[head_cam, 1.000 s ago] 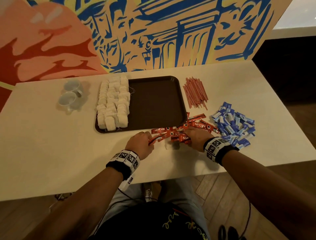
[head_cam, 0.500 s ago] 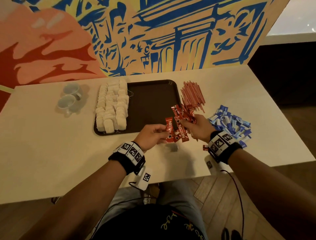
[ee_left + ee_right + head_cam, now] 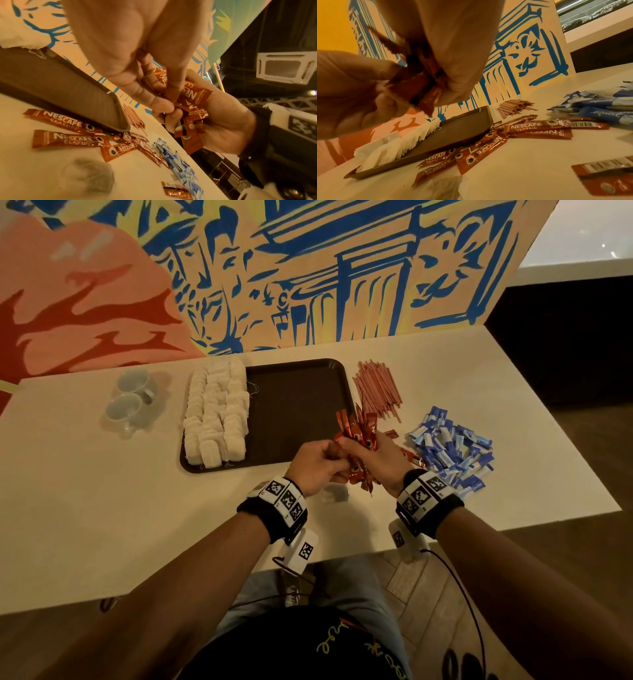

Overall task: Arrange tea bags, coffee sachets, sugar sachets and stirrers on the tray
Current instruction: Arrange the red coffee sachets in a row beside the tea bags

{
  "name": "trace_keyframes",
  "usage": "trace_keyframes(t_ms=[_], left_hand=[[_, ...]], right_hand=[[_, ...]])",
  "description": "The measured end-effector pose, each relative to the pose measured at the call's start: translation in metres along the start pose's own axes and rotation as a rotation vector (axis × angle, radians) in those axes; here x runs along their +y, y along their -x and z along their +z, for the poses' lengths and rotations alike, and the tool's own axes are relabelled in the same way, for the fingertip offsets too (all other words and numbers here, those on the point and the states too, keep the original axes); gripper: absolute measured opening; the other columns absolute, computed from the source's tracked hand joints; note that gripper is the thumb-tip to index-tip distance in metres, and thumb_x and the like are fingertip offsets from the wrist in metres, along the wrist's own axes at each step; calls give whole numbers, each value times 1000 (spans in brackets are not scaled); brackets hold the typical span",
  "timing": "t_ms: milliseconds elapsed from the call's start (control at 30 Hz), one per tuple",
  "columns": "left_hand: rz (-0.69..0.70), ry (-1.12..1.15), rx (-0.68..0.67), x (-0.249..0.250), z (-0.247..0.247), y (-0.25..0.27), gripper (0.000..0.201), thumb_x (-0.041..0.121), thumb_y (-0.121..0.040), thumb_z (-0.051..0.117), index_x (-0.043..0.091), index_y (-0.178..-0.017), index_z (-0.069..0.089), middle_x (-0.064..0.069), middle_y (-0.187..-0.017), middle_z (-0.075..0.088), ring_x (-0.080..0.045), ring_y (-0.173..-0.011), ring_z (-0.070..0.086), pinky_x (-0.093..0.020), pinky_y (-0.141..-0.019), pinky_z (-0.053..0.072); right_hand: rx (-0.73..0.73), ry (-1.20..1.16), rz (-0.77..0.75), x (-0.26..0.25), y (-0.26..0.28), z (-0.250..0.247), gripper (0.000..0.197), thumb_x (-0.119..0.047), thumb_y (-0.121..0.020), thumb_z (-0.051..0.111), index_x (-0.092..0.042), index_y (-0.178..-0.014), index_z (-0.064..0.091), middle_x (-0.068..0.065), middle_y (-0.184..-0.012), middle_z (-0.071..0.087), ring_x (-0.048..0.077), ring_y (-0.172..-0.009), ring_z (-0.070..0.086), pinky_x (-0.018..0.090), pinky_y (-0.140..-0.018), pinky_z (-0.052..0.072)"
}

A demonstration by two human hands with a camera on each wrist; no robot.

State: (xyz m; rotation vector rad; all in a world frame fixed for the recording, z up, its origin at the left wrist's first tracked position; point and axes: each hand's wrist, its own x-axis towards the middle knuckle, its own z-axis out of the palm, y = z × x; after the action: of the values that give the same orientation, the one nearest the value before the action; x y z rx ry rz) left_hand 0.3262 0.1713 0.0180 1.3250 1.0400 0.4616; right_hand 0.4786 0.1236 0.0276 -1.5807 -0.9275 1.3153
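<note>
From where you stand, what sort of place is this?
Probably a café or hotel refreshment corner, though I can't be sure: a painted mural wall, a white counter with a brown serving tray, two cups, and heaps of coffee sachets.

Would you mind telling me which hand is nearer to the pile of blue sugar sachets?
Right. The right hand holds coffee sachets just beside the blue sugar sachets; the left hand is farther, on the tray side.

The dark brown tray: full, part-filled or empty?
Part-filled: white tea bags line the dark brown tray's left side only; the rest is bare.
</note>
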Motion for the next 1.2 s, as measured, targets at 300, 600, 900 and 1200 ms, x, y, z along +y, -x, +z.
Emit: trace_keyframes(t_ms=[300,600,900,1200], left_hand=[[46,-177,43,-11,-1,-1,8,13,-97,63,17,-104,64,-7,-98,68,-17,-77,71,-32,-74,61],[-59,-1103,-41,-55,7,-8,57,31,-91,72,21,-141,48,-2,-144,49,-26,-127,54,-39,-107,46],[-12,-1005,64,-51,-2,-1,12,19,-88,73,23,-98,67,1,-113,61,-17,-94,59,-30,-80,50],[606,-848,285,-38,-52,37,20,5,-83,73,17,-96,65,8,-108,50,-5,-82,50,-17,-74,47]], right_hand=[[116,-151,110,13,-3,-14,1,-10,-91,70,-9,-91,70,3,-73,71,20,-72,69,37,-69,57],[173,-189,276,30,9,-35,12,-3,-90,70,-4,-99,63,13,-89,62,25,-77,65,40,-70,62],[238,-162,437,48,8,-31,20,-6,-78,81,-5,-83,62,15,-80,61,29,-75,60,43,-74,55],[-131,-417,420,23,11,14,32,-21,-83,82,-1,-103,67,4,-70,57,12,-50,48,25,-47,48]])
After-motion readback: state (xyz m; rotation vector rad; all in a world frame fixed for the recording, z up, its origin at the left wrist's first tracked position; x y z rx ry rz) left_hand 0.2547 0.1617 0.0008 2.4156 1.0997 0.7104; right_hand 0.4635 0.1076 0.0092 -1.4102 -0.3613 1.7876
